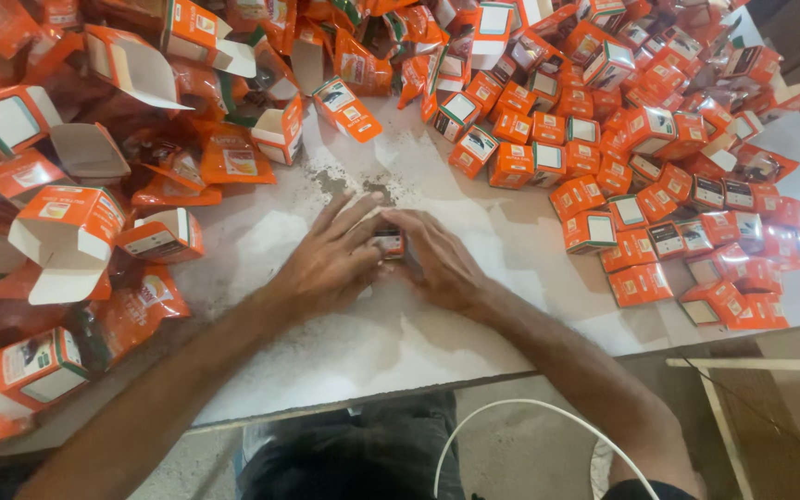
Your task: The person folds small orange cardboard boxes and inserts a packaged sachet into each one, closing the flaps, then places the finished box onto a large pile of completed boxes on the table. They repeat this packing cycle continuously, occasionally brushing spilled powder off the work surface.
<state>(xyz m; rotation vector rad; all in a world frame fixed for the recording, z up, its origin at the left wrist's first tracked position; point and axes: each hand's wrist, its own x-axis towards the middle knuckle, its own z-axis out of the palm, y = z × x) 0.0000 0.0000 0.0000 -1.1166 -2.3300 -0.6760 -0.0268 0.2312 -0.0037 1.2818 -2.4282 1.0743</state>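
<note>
Both hands meet at centre frame on the bench. Left hand (331, 259) lies fingers spread, tips pressing a small orange carton (389, 242); right hand (437, 257) cups it from the other side. The carton is pinched between the two, resting on the surface, mostly hidden by fingers.

Judged light, thin card: stiff along folded edges, easily crushed on the flat faces. Best held by opposite edges or corners, not squeezed mid-panel.

Right half of frame: closed small cartons (641, 194) packed close together. Upper left and left edge: larger open cartons (67, 231), flaps up, piled loosely. A patch of grey dust (344, 181) sits just above the hands.

Bench (344, 343) white, scuffed, smooth. Below its near edge, a white cable (511, 412) loops; concrete floor (520, 454) beneath.
</note>
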